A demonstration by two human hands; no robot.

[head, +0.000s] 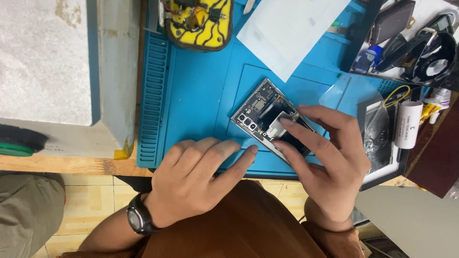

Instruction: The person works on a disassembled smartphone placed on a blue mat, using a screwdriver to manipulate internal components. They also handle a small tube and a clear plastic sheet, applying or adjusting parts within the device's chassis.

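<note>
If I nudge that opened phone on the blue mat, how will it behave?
The opened phone lies flat, so it probably slides rather than tips. Its exposed parts look fragile. The right hand presses it, likely keeping it put.

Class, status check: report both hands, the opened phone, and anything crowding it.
Left hand flat on blue mat, fingertips beside opened phone. Right hand pressing pale part inside it. Clear film close by.

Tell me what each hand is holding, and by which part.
The right hand pinches the opened grey phone by its long edges, a fingertip on a white part inside. The left hand lies flat on the blue mat, holding nothing.
</note>
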